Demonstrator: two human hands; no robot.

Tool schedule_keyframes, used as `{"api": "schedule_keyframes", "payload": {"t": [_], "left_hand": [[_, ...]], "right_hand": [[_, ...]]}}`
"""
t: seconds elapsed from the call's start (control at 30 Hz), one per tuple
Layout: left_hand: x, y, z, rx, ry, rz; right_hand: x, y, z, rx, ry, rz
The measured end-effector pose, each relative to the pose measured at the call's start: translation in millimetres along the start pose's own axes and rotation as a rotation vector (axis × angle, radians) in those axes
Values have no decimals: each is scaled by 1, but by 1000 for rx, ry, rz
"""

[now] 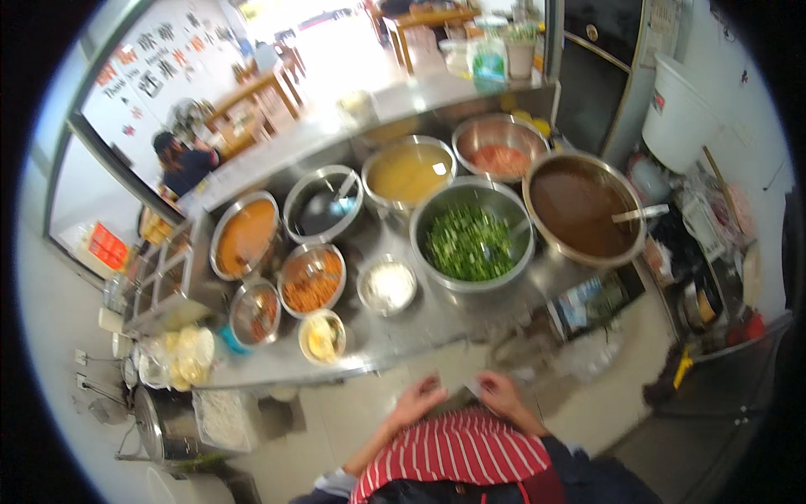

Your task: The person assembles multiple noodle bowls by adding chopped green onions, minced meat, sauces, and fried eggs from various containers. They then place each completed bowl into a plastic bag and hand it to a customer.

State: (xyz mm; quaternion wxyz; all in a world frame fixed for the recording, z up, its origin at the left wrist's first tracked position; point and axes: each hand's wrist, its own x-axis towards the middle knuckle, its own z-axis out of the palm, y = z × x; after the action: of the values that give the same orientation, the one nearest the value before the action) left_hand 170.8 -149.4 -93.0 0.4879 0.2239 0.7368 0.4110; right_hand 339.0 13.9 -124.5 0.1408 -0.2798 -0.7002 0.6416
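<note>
My left hand (420,401) and my right hand (501,395) are raised in front of my red-and-white striped apron (457,448), a short gap apart, just off the counter's near edge. The fingers of both are curled inward and slightly blurred; whether something thin sits in them I cannot make out. Nearest on the steel counter (420,326) are a small tub (322,336) with yellow and white contents, a bowl of white granules (388,286), and a large bowl of chopped greens (470,242). Neither hand touches these bowls.
Behind stand bowls of orange sauce (246,235), dark liquid (323,203), yellowish liquid (410,172) and red food (500,158). At right is a wide pot of brown sauce (585,207) with a ladle. A person (186,164) sits beyond the counter. Bagged items (186,353) lie left.
</note>
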Motion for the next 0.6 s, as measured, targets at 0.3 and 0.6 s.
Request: {"api": "schedule_keyframes", "payload": {"t": [0.3, 0.6], "left_hand": [[-22, 76, -26, -734, 465, 274], [-66, 47, -50, -1131, 645, 235]], "right_hand": [[49, -137, 53, 229, -51, -44], [73, -152, 63, 169, -222, -177]]}}
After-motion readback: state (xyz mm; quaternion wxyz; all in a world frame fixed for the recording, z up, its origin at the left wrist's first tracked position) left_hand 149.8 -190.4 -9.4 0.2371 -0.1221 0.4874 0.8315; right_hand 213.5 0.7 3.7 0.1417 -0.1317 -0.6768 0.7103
